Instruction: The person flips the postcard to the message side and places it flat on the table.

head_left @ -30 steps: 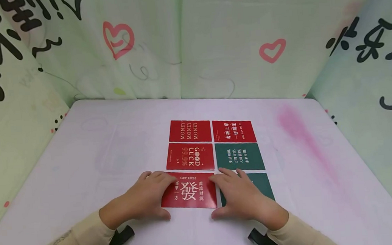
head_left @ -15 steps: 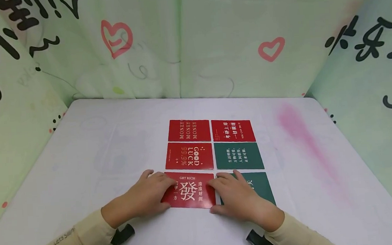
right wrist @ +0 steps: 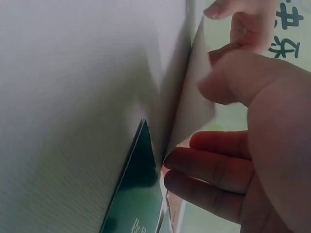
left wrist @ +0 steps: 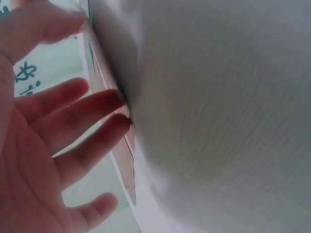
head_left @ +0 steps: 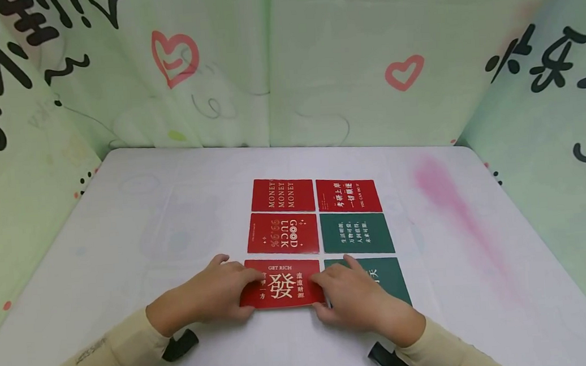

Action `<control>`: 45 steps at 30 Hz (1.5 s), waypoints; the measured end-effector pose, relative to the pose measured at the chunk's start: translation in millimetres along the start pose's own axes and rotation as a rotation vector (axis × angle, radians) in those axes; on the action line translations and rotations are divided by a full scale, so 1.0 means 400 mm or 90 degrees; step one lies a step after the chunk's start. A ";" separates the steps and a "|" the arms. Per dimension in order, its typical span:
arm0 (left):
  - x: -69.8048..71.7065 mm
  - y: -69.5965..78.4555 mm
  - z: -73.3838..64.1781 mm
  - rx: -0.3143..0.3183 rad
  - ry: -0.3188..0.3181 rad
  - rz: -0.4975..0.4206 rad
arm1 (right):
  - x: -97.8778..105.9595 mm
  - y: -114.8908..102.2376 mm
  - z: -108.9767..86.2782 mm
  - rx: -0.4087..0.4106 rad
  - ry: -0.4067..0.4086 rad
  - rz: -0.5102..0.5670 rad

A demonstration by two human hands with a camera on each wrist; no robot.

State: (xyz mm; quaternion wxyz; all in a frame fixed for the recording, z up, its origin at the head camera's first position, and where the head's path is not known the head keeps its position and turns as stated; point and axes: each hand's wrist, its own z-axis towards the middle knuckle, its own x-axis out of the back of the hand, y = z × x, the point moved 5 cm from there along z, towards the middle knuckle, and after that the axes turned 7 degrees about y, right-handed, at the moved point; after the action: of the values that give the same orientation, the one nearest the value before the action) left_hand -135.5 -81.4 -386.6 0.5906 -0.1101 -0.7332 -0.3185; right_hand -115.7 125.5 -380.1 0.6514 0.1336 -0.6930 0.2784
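A red card (head_left: pixel 282 288) with gold-white lettering "GET RICH" lies at the near left of a grid of cards. My left hand (head_left: pixel 214 293) holds its left edge, thumb at the near corner. On the opposite edge, my right hand (head_left: pixel 354 298) grips it between thumb and fingers. The card's pale underside (right wrist: pixel 189 107) shows in the right wrist view, its near side raised off the table. Beneath and beside my right hand lies a green card (head_left: pixel 394 281), partly hidden. The left wrist view shows fingertips (left wrist: pixel 124 121) right at the card edge.
Behind it lie a red "GOOD LUCK" card (head_left: pixel 281 233) and a red "MONEY" card (head_left: pixel 282 195). To their right are another green card (head_left: pixel 358 233) and a red card (head_left: pixel 350 196). A light-coloured wall (head_left: pixel 317 90) with drawings stands along the far edge of the white table (head_left: pixel 123 229).
Both hands have closed in on the "GET RICH" card's sides, and its near edge has risen. The right hand has shifted slightly left, uncovering more of the near green card.
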 end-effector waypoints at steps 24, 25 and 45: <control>0.063 -0.036 0.005 0.044 0.225 -0.201 | 0.051 0.042 0.006 -0.058 0.208 0.253; 0.056 -0.038 0.008 0.049 0.215 -0.195 | 0.049 0.043 0.008 -0.061 0.204 0.252; -0.012 -0.035 0.048 0.090 0.079 -0.071 | -0.010 0.049 0.045 -0.131 0.061 0.091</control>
State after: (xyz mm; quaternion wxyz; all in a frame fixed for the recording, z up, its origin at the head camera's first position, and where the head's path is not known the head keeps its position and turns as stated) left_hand -157.0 -79.9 -397.9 0.6225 -0.0074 -0.7209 -0.3043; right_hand -141.0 130.5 -388.0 0.6723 0.0028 -0.6939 0.2579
